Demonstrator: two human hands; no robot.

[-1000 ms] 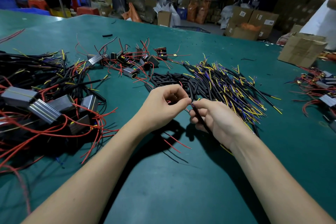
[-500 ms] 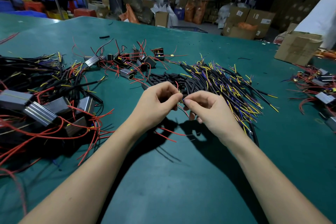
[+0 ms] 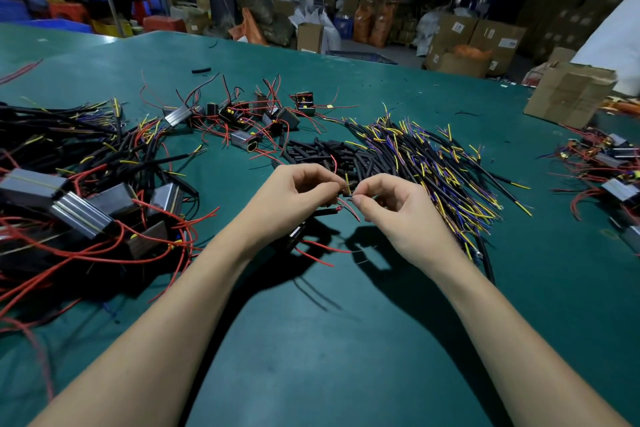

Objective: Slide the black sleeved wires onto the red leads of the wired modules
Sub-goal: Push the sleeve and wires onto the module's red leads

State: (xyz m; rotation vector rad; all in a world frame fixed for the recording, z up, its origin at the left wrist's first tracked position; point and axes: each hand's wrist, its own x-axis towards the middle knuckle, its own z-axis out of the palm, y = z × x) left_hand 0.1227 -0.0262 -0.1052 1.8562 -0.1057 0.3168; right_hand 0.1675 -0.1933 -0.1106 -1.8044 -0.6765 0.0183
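My left hand (image 3: 294,196) and my right hand (image 3: 398,215) meet fingertip to fingertip above the green table (image 3: 346,340). The left hand's curled fingers hold a small wired module, mostly hidden, whose red leads (image 3: 348,207) trail down below the hands. My right thumb and forefinger pinch a thin wire end with a yellow tip (image 3: 347,184) against the left fingertips. A heap of black sleeved wires with yellow and purple ends (image 3: 433,156) lies just behind the hands. Short black sleeves (image 3: 322,152) lie beside it.
A big tangle of grey metal modules with red leads (image 3: 79,204) fills the left. Smaller modules (image 3: 249,118) lie in the middle back, more modules (image 3: 613,170) at the right edge. A cardboard box (image 3: 568,94) stands back right.
Both hands have lifted slightly and drawn closer to the wire heap. The right hand has gone from gripping a black sleeved wire in its fist to pinching a fine wire end at its fingertips.
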